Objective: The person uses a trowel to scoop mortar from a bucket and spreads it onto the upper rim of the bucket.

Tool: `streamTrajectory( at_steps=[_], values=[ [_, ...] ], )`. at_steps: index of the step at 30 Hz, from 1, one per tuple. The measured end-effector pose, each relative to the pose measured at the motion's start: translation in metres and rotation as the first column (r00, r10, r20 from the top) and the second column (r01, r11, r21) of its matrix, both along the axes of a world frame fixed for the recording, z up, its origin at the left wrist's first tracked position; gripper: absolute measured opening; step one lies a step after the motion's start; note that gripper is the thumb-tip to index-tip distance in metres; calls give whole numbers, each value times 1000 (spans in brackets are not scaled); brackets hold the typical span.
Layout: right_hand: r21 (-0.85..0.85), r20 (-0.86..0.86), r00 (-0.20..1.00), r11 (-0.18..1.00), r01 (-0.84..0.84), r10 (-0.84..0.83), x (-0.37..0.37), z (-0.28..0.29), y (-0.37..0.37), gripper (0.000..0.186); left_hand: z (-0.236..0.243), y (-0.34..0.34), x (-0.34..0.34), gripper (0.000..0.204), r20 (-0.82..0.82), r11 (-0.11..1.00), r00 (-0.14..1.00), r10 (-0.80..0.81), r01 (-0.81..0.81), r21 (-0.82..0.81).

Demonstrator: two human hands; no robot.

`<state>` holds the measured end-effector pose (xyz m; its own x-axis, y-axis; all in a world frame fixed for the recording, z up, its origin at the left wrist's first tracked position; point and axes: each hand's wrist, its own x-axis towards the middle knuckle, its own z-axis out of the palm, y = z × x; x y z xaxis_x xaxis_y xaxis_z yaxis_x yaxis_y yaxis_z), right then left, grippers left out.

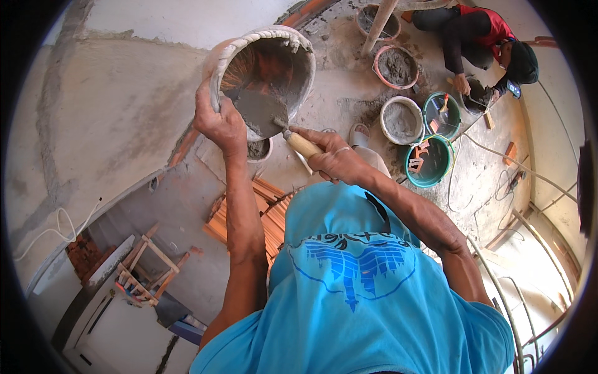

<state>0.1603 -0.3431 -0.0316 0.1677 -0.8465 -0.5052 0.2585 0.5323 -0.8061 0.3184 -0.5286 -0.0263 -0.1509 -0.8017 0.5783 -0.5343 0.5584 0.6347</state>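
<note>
My left hand (pixel 221 124) is closed on the rim of a mortar-crusted bucket (pixel 223 59), which is tilted so its mouth shows. Wet grey mortar (pixel 249 112) lies in its lower part; the upper inside wall is reddish and smeared. In my right hand (pixel 339 161) is a trowel (pixel 303 144), its pale wooden handle gripped with the fingers wrapped round. The trowel's neck reaches the lower right of the bucket's mouth. Its blade is at the mortar there, and I cannot make out its edges against the grey.
Beyond stand several tubs of mortar, such as a red-rimmed one (pixel 397 67) and a white-rimmed one (pixel 402 121). Green buckets (pixel 430 163) hold water and tools. A co-worker (pixel 486 37) crouches at the far right. Orange tiles (pixel 268 199) lie below my arms; a cable (pixel 523 163) crosses right.
</note>
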Motion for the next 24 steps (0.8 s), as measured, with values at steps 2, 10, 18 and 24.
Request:
streamTrajectory(
  at_steps=[2, 10, 18, 24],
  values=[
    [-212, -133, 987, 976, 58, -87, 7, -20, 2, 72, 3, -1, -1, 35, -3, 999, 1000, -2, 3, 40],
    [-190, -685, 726, 976, -108, -53, 7, -18, -13, 75, 21, 0, -15, 40, -102, 999, 994, -26, 29, 29],
    [58, 22, 998, 996, 64, -65, -1, 10, -4, 72, 18, 4, -8, 39, -136, 996, 991, 10, 2, 87],
    [-263, -527, 829, 964, 48, -185, -3, -25, -11, 73, 21, 11, -18, 39, -181, 995, 983, -19, 36, 89]
  ],
)
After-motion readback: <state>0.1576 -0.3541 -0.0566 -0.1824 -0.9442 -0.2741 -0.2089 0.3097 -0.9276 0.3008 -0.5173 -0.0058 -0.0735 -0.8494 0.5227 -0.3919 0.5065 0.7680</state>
